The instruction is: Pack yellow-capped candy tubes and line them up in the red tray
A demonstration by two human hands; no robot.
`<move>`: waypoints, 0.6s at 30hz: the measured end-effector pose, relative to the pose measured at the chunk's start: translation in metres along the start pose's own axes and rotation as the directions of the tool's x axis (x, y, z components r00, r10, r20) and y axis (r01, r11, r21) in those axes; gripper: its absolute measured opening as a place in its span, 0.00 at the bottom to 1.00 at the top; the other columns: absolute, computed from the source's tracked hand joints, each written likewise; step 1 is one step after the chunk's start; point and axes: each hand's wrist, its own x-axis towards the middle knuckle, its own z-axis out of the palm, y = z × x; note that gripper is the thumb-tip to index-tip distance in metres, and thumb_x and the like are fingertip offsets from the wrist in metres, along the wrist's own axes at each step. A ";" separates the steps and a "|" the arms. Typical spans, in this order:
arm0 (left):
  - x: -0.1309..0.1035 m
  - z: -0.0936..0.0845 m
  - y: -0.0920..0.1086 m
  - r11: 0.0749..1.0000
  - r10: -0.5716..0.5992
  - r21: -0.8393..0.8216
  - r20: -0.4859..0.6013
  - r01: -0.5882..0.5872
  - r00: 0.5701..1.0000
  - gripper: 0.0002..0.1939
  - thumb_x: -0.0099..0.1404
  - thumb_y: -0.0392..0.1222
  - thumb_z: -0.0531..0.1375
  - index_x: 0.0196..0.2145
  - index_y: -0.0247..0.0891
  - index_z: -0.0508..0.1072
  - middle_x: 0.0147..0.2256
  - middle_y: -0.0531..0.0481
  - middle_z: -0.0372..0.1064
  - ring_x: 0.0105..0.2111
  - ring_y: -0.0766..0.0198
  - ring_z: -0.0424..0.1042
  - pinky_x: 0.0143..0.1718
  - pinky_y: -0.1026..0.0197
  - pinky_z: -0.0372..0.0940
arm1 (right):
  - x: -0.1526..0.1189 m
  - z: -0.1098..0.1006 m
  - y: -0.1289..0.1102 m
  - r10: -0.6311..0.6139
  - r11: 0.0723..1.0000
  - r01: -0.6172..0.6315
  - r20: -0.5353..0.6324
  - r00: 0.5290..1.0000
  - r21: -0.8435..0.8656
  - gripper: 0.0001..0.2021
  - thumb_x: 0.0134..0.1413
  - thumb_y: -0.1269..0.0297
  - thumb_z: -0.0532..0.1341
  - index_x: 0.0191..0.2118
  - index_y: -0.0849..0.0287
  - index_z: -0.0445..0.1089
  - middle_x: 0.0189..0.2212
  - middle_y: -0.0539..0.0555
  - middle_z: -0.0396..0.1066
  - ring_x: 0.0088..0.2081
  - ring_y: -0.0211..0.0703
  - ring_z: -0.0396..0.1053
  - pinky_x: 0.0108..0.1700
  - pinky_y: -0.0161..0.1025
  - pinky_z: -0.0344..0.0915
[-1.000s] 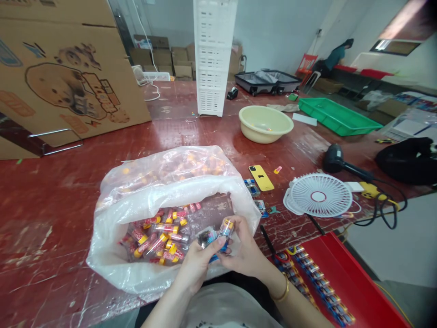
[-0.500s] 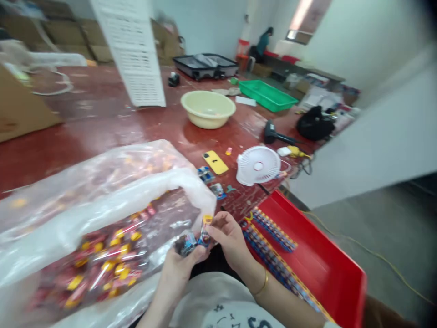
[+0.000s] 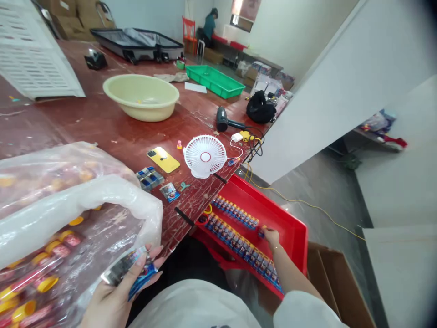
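Note:
My left hand (image 3: 118, 291) is closed on a bunch of blue-and-silver printed plastic sleeves (image 3: 141, 275), held at the edge of a large clear plastic bag (image 3: 116, 191). Inside that bag lie loose pink tubes with yellow caps (image 3: 48, 283). My right hand (image 3: 272, 237) reaches into a red tray (image 3: 293, 237), its fingers pinching a small blue-labelled tube (image 3: 262, 231) at the near end of a short row. Rows of similar yellow-capped, blue-labelled tubes (image 3: 239, 243) stand in the tray.
On the red table are a white fan (image 3: 205, 156), a yellow phone (image 3: 164, 159), a cream basin (image 3: 141, 98), a green tray (image 3: 215, 81), a hair dryer (image 3: 222, 120) and an open suitcase (image 3: 139, 44). Below right stands a cardboard box (image 3: 336, 278). A person (image 3: 209, 25) is far off.
My hands were together with a yellow-capped tube and the sleeves. Now the right hand has carried a tube into the red tray, while the left keeps the sleeves. The view has turned right.

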 end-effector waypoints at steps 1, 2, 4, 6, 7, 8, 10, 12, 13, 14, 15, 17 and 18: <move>0.001 -0.001 0.000 1.000 -0.013 -0.009 -0.001 0.013 1.000 0.21 0.43 0.40 0.73 0.38 0.39 0.77 0.36 0.48 0.80 0.40 0.47 0.77 0.34 0.56 0.76 | 0.004 0.008 0.006 0.010 1.000 -0.010 0.003 1.000 -0.009 0.14 0.60 0.61 0.59 0.48 0.62 0.66 0.45 0.55 0.68 0.42 0.44 0.70 0.41 0.44 0.70; 0.002 -0.002 0.001 1.000 -0.022 -0.018 -0.007 0.021 1.000 0.21 0.44 0.39 0.72 0.38 0.40 0.77 0.36 0.48 0.80 0.39 0.48 0.77 0.33 0.56 0.76 | 0.007 0.015 0.012 0.023 1.000 -0.023 0.006 1.000 -0.018 0.13 0.60 0.61 0.59 0.48 0.62 0.66 0.45 0.55 0.69 0.42 0.44 0.70 0.41 0.43 0.70; 0.002 -0.005 0.004 0.999 -0.031 -0.030 -0.045 0.030 0.998 0.21 0.44 0.37 0.72 0.39 0.40 0.76 0.35 0.49 0.80 0.37 0.49 0.78 0.31 0.55 0.76 | 0.012 0.021 0.019 0.040 0.999 -0.040 0.003 0.999 -0.036 0.12 0.60 0.61 0.59 0.46 0.62 0.67 0.43 0.55 0.69 0.40 0.42 0.71 0.40 0.42 0.70; 0.001 -0.009 0.008 0.999 -0.028 -0.027 -0.089 0.025 0.996 0.23 0.44 0.34 0.71 0.40 0.40 0.76 0.33 0.49 0.80 0.34 0.51 0.78 0.29 0.56 0.76 | 0.012 0.018 0.023 0.028 0.999 -0.028 -0.011 1.000 -0.041 0.11 0.60 0.61 0.59 0.43 0.63 0.68 0.38 0.53 0.70 0.36 0.40 0.71 0.38 0.41 0.70; -0.001 -0.012 0.009 0.999 -0.021 -0.032 -0.104 0.018 0.994 0.23 0.43 0.34 0.72 0.40 0.39 0.76 0.32 0.49 0.80 0.32 0.53 0.78 0.27 0.58 0.75 | 0.009 0.014 0.022 0.006 0.999 -0.007 -0.022 1.000 -0.037 0.10 0.59 0.61 0.59 0.41 0.64 0.68 0.36 0.52 0.71 0.34 0.40 0.71 0.37 0.41 0.70; -0.004 -0.016 0.011 0.999 -0.013 -0.039 -0.114 0.009 0.993 0.24 0.42 0.35 0.72 0.40 0.38 0.76 0.31 0.49 0.79 0.31 0.54 0.78 0.26 0.60 0.74 | 0.005 0.009 0.020 -0.029 0.999 0.028 -0.033 0.999 -0.025 0.10 0.57 0.61 0.60 0.38 0.64 0.68 0.33 0.53 0.71 0.33 0.42 0.71 0.35 0.41 0.69; -0.009 -0.027 0.013 0.998 0.018 -0.056 -0.115 -0.024 0.993 0.25 0.41 0.38 0.73 0.40 0.36 0.76 0.30 0.48 0.79 0.28 0.57 0.78 0.23 0.63 0.72 | -0.007 0.002 0.007 -0.131 0.991 0.132 -0.053 0.990 0.017 0.09 0.53 0.61 0.61 0.33 0.62 0.67 0.28 0.55 0.69 0.32 0.50 0.71 0.34 0.46 0.68; -0.012 -0.040 0.016 0.996 0.055 -0.055 -0.140 -0.063 0.989 0.24 0.41 0.41 0.74 0.38 0.35 0.77 0.28 0.47 0.79 0.27 0.57 0.77 0.22 0.62 0.72 | -0.028 0.004 -0.019 -0.255 0.963 0.259 -0.058 0.965 0.077 0.09 0.49 0.61 0.61 0.35 0.60 0.66 0.31 0.57 0.69 0.36 0.55 0.70 0.38 0.49 0.67; -0.013 -0.048 0.018 0.995 0.076 -0.055 -0.159 -0.086 0.984 0.23 0.40 0.43 0.74 0.36 0.34 0.77 0.28 0.47 0.79 0.27 0.58 0.77 0.23 0.63 0.71 | -0.045 0.009 -0.037 -0.348 0.929 0.351 -0.045 0.936 0.117 0.11 0.48 0.61 0.61 0.37 0.60 0.66 0.33 0.58 0.69 0.37 0.55 0.70 0.40 0.50 0.67; -0.014 -0.056 0.020 0.993 0.092 -0.049 -0.186 -0.103 0.978 0.22 0.40 0.43 0.74 0.34 0.34 0.77 0.27 0.47 0.79 0.26 0.59 0.76 0.23 0.63 0.71 | -0.068 0.015 -0.059 -0.471 0.868 0.466 -0.015 0.882 0.173 0.11 0.47 0.62 0.62 0.38 0.59 0.66 0.35 0.57 0.69 0.38 0.54 0.69 0.42 0.50 0.66; -0.015 -0.064 0.021 0.992 0.111 -0.042 -0.210 -0.122 0.971 0.20 0.41 0.44 0.73 0.32 0.33 0.78 0.27 0.46 0.79 0.26 0.59 0.76 0.24 0.64 0.71 | -0.097 0.023 -0.082 -0.632 0.753 0.607 0.023 0.774 0.253 0.11 0.46 0.62 0.62 0.38 0.58 0.66 0.35 0.57 0.69 0.37 0.52 0.69 0.43 0.50 0.66; -0.019 -0.079 0.025 0.989 0.136 -0.026 -0.255 -0.147 0.957 0.17 0.43 0.45 0.73 0.29 0.33 0.78 0.27 0.45 0.79 0.27 0.60 0.76 0.25 0.65 0.70 | -0.171 0.040 -0.132 -0.898 0.433 0.759 0.163 0.408 0.487 0.06 0.50 0.65 0.61 0.36 0.55 0.67 0.35 0.57 0.70 0.38 0.51 0.69 0.44 0.49 0.65; -0.021 -0.086 0.026 0.987 0.144 -0.025 -0.266 -0.157 0.953 0.16 0.45 0.45 0.72 0.30 0.33 0.78 0.28 0.45 0.79 0.28 0.59 0.77 0.25 0.64 0.70 | -0.211 0.050 -0.157 -0.948 0.314 0.734 0.239 0.209 0.602 0.05 0.52 0.68 0.59 0.36 0.54 0.66 0.35 0.57 0.70 0.38 0.50 0.69 0.43 0.48 0.66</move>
